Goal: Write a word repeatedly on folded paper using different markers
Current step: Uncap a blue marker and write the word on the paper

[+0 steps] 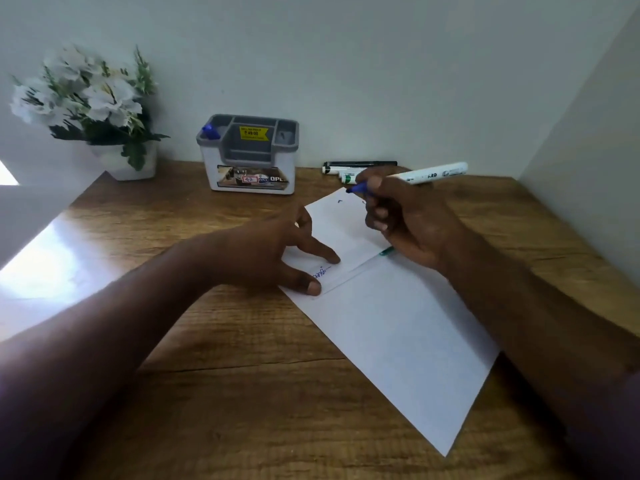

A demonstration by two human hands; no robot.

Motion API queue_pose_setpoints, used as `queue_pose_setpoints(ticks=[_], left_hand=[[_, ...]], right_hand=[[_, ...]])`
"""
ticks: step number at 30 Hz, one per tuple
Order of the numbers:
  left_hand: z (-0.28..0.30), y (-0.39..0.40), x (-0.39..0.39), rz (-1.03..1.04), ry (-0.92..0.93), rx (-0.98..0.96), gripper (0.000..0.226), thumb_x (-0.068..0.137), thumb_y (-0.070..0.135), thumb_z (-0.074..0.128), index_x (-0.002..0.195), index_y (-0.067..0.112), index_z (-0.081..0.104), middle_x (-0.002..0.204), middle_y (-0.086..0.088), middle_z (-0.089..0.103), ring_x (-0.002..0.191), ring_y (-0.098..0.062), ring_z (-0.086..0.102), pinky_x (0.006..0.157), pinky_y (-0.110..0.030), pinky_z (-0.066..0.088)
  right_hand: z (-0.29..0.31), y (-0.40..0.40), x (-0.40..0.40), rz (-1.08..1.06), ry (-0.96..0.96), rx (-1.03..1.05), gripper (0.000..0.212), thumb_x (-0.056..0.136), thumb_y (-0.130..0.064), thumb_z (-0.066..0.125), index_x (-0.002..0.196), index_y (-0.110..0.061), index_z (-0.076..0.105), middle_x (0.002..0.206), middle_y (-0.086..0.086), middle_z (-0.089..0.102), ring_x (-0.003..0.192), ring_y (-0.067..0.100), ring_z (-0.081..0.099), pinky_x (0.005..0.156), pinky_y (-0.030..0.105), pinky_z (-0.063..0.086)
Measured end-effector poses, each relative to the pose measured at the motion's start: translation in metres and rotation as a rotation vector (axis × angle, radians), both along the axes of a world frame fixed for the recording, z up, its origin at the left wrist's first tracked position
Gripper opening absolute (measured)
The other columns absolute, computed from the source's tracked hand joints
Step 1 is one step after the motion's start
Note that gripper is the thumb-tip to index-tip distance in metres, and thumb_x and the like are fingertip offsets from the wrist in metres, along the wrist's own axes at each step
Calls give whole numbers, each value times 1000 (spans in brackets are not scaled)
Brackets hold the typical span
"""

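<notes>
Right hand (401,216) grips one blue marker (408,178), tip lifted just above the paper's (391,327) far corner, likely poised to start another word. Left hand (273,254) lies spread, fingertips pressing the folded flap near a blue scribble (320,273), probably to stop the sheet sliding on the counter (221,358). Just beyond the right hand, at least two spare markers (349,168) wait; left of them, one organiser (249,157) and one flower pot (121,161).

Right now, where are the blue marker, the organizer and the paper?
Blue marker (429,174), head view, white barrel.
Organizer (248,157), head view, front wall.
Paper (398,327), head view, bare lower half.
</notes>
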State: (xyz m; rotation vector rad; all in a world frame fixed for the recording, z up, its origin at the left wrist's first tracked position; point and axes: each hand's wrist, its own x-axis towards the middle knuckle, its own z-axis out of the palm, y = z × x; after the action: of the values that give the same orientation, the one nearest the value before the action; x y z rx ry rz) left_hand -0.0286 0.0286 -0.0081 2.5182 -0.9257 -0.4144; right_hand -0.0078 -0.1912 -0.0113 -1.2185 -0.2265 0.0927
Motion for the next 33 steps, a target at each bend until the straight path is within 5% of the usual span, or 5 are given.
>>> queue_pose_setpoints(ticks=[8,12,18,23,33], left_hand=[[-8,-1,5,29,48,-72,49,63,59,73,105,66,50,103,30,38,97,6,36,73,-19,33],[-7,-1,8,52,52,-58,48,59,65,70,97,73,44,92,22,47,86,6,44,63,-20,33],[-10,0,7,72,94,-99,47,54,64,71,90,75,44,85,45,46,80,26,39,59,-16,34],[-10,0,9,96,116,-99,48,59,59,74,98,68,48,96,30,49,87,8,46,64,-17,36],[-9,-1,10,170,182,-39,58,50,64,74,98,56,40,97,19,48,84,-2,48,61,-19,38]], right_hand=[[-9,5,-29,13,-168,-626,12,83,-3,69,72,1,68,47,7,59,32,13,46,35,20,39],[-10,11,-29,-3,-222,-676,17,84,-5,69,67,-1,66,46,6,60,32,13,48,33,20,39],[-15,13,-29,23,-235,-769,16,84,-9,70,68,-7,71,52,7,66,36,14,56,36,24,45],[-17,13,-29,25,-240,-800,13,84,-11,71,71,-8,72,55,9,67,39,14,59,36,27,47],[-16,11,-30,53,-209,-876,10,79,-14,76,73,-7,73,57,12,68,42,18,59,42,31,49]])
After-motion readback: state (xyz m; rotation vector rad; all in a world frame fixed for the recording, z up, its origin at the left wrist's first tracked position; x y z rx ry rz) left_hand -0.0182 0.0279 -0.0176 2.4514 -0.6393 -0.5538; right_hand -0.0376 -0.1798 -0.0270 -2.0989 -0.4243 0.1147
